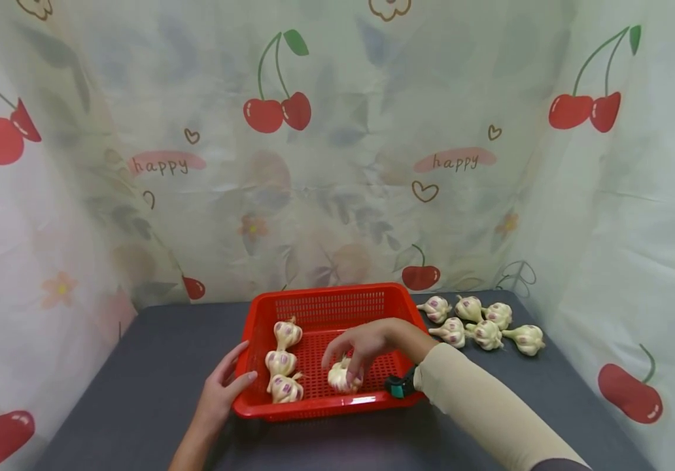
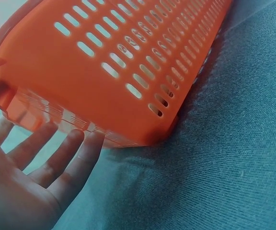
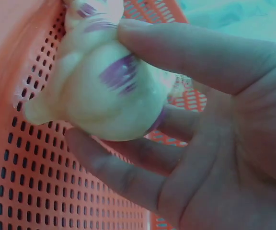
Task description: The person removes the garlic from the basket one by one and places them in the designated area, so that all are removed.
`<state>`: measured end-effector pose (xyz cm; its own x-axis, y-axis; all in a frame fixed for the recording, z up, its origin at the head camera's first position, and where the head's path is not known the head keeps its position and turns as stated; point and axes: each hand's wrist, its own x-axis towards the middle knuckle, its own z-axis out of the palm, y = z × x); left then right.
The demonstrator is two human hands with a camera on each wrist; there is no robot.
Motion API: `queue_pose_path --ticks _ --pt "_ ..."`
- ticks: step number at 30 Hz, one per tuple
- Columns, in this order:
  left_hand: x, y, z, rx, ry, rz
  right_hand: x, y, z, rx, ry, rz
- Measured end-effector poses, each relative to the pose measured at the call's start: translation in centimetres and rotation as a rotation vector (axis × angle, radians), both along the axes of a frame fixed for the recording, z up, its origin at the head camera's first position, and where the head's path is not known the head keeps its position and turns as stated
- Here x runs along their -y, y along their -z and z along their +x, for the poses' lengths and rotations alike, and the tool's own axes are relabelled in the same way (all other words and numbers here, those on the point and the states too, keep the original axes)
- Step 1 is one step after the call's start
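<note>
A red perforated plastic basket (image 1: 337,409) stands on the dark table. My left hand (image 1: 222,386) holds its left rim, thumb over the edge; in the left wrist view the fingers of that hand (image 2: 56,167) lie against the outer wall (image 2: 47,62). Inside the basket, my right hand (image 1: 367,343) grips a garlic bulb (image 1: 343,378) low over the floor. The right wrist view shows thumb and fingers around this purple-streaked white bulb (image 3: 114,91). Along the basket's left side, three garlic bulbs (image 1: 280,363) lie in a row.
Several more garlic bulbs (image 1: 484,333) lie grouped on the table (image 1: 167,366), right of the basket. A pale curtain (image 1: 337,163) printed with cherries hangs behind and at both sides. The right wrist wears a dark band (image 1: 402,384).
</note>
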<state>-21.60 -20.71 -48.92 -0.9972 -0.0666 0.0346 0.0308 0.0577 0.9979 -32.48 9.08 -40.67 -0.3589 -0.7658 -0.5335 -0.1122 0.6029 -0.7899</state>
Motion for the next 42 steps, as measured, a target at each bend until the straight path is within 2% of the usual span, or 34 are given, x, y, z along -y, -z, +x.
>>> queue_pose_path --ticks 12,18,24,31,37,42 --pt "0.0 0.1 0.2 -0.005 -0.014 -0.024 -3.4 -0.3 0.5 -0.123 0.129 -0.244" --pt "0.0 0.1 0.3 -0.008 -0.009 -0.004 -5.1 -0.6 0.6 -0.22 0.129 -0.302" --pt "0.0 0.1 0.1 -0.017 0.0 -0.001 -6.5 -0.8 1.0 -0.267 0.153 -0.336" --pt "0.1 0.1 0.0 -0.046 0.007 -0.028 -8.0 -0.7 1.4 -0.328 0.278 -0.399" --pt "0.4 -0.1 -0.2 -0.057 -0.011 -0.087 -9.7 -0.7 1.9 -0.422 0.429 -0.462" --pt "0.6 0.0 -0.5 -0.067 -0.026 -0.115 -11.4 -0.6 2.0 -0.455 0.559 -0.546"
